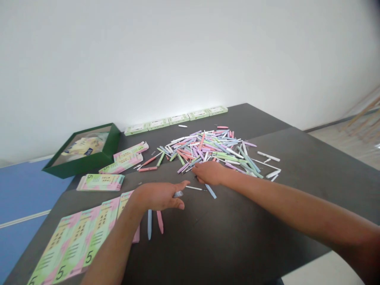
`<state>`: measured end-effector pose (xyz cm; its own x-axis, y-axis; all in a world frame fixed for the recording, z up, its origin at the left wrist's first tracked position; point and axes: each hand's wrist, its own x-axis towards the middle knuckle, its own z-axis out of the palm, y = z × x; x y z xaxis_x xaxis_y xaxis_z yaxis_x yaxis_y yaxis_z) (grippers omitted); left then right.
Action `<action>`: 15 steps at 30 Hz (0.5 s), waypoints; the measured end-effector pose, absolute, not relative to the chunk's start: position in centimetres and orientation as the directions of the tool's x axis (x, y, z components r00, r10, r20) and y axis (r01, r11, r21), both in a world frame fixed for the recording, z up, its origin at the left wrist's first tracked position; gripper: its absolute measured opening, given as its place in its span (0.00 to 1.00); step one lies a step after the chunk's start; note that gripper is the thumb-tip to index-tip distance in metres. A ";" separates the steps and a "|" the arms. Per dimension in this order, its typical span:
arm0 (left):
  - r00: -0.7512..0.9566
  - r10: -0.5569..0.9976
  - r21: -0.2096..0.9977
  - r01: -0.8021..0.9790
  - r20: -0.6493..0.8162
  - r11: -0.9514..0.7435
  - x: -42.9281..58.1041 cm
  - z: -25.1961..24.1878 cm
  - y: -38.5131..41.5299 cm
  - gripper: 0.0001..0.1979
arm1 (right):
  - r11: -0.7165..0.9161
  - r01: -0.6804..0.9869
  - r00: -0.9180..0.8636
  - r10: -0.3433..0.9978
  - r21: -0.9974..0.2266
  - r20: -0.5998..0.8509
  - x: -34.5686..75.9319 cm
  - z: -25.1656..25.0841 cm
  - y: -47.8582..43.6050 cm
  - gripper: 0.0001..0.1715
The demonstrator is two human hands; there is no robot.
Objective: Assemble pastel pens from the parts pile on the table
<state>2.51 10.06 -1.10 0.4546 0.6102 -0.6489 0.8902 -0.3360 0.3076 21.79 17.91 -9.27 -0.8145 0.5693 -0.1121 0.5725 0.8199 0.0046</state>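
Seen from the head camera, a person's two bare forearms reach across a dark tabletop [237,241] toward a loose heap of pastel pen parts [206,148]. The left hand [157,196] is clenched around a short grey-blue pen piece [178,194], its end poking out past the fingers toward the other hand. The right hand [209,173] rests at the near edge of the heap with its fingers curved downward; the fingertips [194,169] meet the pieces there, though whether they grip anything cannot be told from this angle.

Between the hands, a thin pen refill [196,188] lies almost level across the view, its long axis running left to right. Its left end sits just beside the piece in the left hand, while its middle lies just below the right hand's fingers. A light-blue pen barrel [210,191] slants down and to the right from beneath the right hand, nearer that hand than the left.

Below the left hand, a blue pen barrel [149,224] and a pink pen barrel [160,221] lie close together, both pointing toward the person. Farther left are green-and-pink printed cards [74,241] marked with a 5 and a dark green box [74,164], with a row of small green-and-white boxes [175,118] along the far edge.
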 end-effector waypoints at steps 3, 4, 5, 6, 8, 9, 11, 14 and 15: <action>0.425 0.625 0.266 0.904 -0.655 -0.336 2.6 -0.9 10.0 0.39 | 0.760 0.635 -0.768 0.640 -0.141 -0.008 22.1 -8.8 17.7 0.13; 0.412 0.632 0.248 0.909 -0.656 -0.335 2.6 -0.8 9.9 0.38 | 0.726 0.650 -0.740 0.672 -0.224 0.032 22.3 -8.7 17.6 0.10; 0.402 0.638 0.233 0.913 -0.657 -0.335 2.7 -0.8 9.9 0.38 | 0.688 0.648 -0.707 0.703 -0.326 0.076 22.5 -8.5 17.3 0.07; 0.398 0.642 0.223 0.914 -0.655 -0.339 2.7 -0.8 9.9 0.38 | 0.644 0.620 -0.670 0.732 -0.448 0.125 22.6 -8.3 16.9 0.05; 0.407 0.636 0.221 0.909 -0.656 -0.354 2.9 -0.8 9.9 0.37 | 0.537 0.459 -0.592 0.779 -0.708 0.207 22.7 -8.0 15.6 0.02; 0.414 0.629 0.226 0.905 -0.658 -0.360 3.0 -0.8 9.9 0.37 | 0.471 0.335 -0.556 0.798 -0.816 0.232 22.6 -7.9 14.8 0.01; 0.429 0.619 0.238 0.898 -0.658 -0.370 3.3 -0.8 9.9 0.36 | 0.315 0.077 -0.518 0.823 -0.946 0.232 22.3 -7.7 12.9 0.02; 0.429 0.618 0.215 0.895 -0.659 -0.392 3.6 -0.6 9.8 0.35 | 0.065 -0.200 -0.516 0.841 -0.978 0.162 21.5 -7.4 10.3 0.03; 0.428 0.618 0.207 0.894 -0.659 -0.398 3.7 -0.6 9.8 0.33 | 0.003 -0.253 -0.516 0.846 -0.967 0.137 21.3 -7.4 9.7 0.03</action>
